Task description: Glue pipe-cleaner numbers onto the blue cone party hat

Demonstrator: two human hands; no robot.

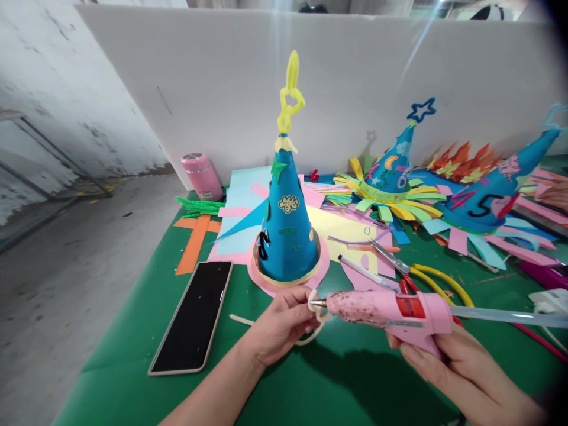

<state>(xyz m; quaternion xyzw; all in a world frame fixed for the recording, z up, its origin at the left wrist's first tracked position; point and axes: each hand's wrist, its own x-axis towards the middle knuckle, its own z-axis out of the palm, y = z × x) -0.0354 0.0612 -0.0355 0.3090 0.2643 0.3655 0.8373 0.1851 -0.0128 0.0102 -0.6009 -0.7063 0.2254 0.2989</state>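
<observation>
My right hand (461,367) grips a pink hot glue gun (377,309) by its handle, with a clear glue stick (510,315) jutting from the back. The metal nozzle points left and meets, or nearly meets, a cream pipe cleaner (315,338) that my left hand (284,322) pinches between thumb and fingers. The pipe cleaner is bent into a small loop near the nozzle, and a straight end sticks out left of my wrist. Just beyond my hands stands a blue paper cone hat (290,236) with a pink brim and a yellow pipe-cleaner topper (290,100).
A phone (193,319) lies left on the green table. Scissors (394,260), a marker (366,272) and paper scraps lie right of the hat. Two more cone hats stand right, including one with a star (390,168). A pink bottle (202,176) stands by the white partition (222,77).
</observation>
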